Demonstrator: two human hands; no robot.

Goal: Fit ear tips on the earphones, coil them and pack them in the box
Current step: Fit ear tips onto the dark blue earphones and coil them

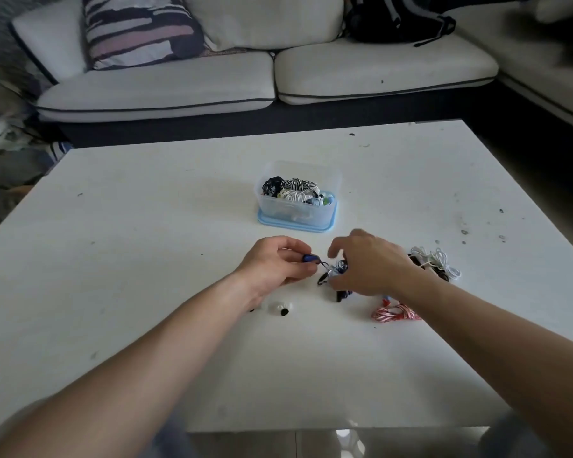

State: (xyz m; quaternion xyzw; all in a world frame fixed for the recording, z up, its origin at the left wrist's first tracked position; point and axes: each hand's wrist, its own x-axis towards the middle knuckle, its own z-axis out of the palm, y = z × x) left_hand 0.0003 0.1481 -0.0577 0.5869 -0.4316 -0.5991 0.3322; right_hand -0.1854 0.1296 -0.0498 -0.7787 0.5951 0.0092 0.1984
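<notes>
**A:** so where are we sitting with the earphones right now?

**B:** we're pinching the blue earbud [310,258] between the thumb and fingertips of our left hand [275,264], just above the tabletop [146,233]. Our right hand [369,267] is curling round the cord bundle [339,269] right beside it, with the index finger sticking up a bit.

**A:** and the box?

**B:** the clear box [278,209] is sitting open on its blue lid [311,229], further back from our hands. It's holding wound-up sets: a black coil [272,186], a black-and-white striped coil [298,184], a white coil [295,195] and something pale blue [323,200] that we can't make out through the plastic.

**A:** anything lying around loose?

**B:** yeah, a black ear tip [284,312] and a see-through ear tip [274,307] are lying by our left wrist. A red-and-white striped set [394,314] is lying against our right forearm, and a white set [439,261] is sitting further right.
</notes>
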